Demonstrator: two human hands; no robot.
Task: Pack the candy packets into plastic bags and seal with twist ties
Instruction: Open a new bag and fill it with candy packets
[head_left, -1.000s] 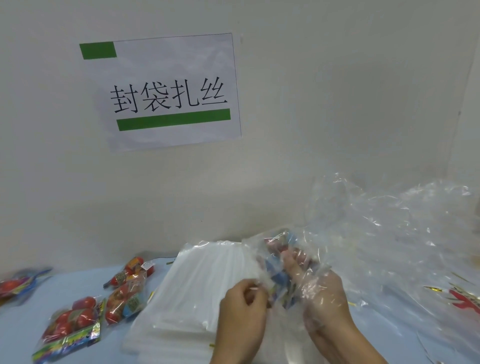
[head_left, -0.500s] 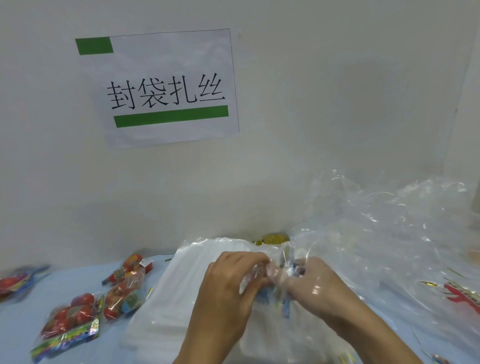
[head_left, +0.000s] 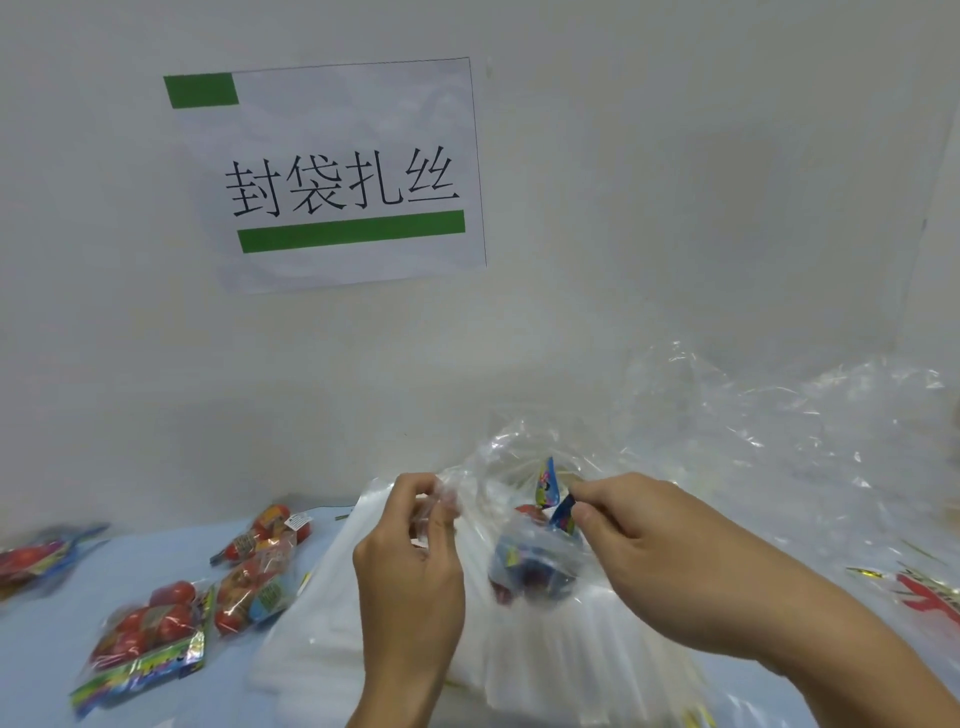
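The left hand (head_left: 410, 561) pinches one lip of the clear plastic bag (head_left: 498, 499), holding its mouth apart, while the right hand (head_left: 639, 561) pinches the candy packet (head_left: 535, 561) by its header, lowering it inside above the bag stack (head_left: 545, 639).

your left hand (head_left: 410, 561) and right hand (head_left: 654, 561) are bare, no gloves or rings, and both forearms show no sleeves or watch.
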